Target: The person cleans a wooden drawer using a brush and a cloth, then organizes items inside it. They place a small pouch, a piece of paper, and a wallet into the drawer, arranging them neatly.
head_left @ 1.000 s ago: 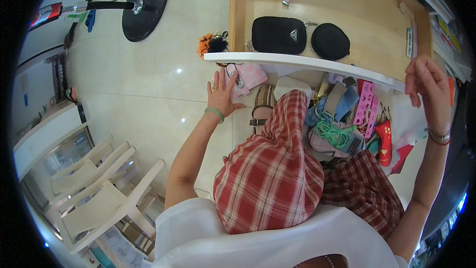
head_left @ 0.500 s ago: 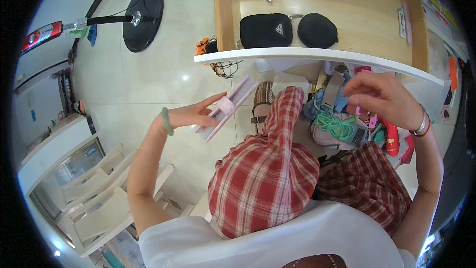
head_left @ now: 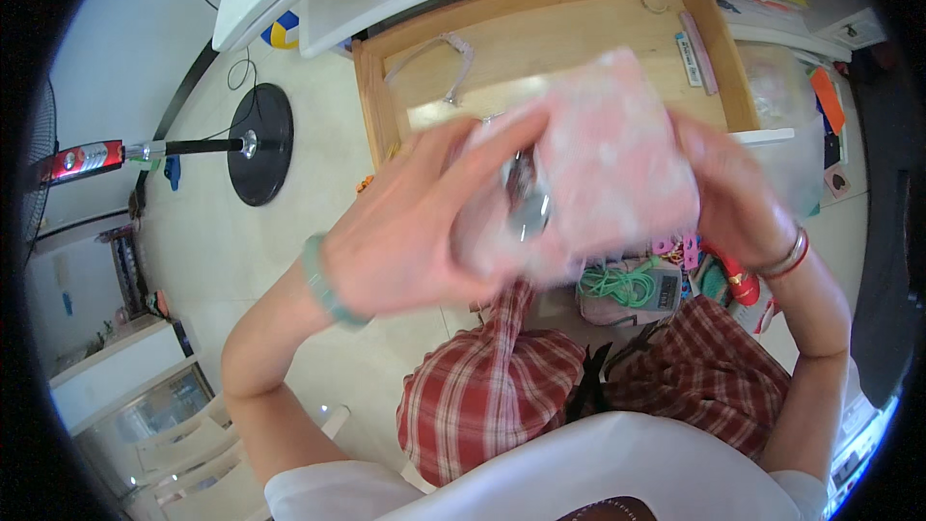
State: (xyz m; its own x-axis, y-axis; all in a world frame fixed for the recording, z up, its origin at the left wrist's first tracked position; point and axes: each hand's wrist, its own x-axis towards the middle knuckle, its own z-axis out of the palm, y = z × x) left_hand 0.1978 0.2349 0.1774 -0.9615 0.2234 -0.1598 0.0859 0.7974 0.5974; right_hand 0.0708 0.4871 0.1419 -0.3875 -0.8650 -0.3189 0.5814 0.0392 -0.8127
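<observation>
Gripping pink pouch point(head_left: 617, 159) between both hands, left hand point(head_left: 424, 232) and right hand point(head_left: 728, 188) at opposite ends; long axis running left-right, high over drawer point(head_left: 569, 48).

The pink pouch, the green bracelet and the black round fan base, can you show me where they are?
pink pouch point(head_left: 617, 164), head view, on its blurred front.
green bracelet point(head_left: 326, 285), head view, on the band at the left wrist.
black round fan base point(head_left: 260, 143), head view, on its flat top.
</observation>
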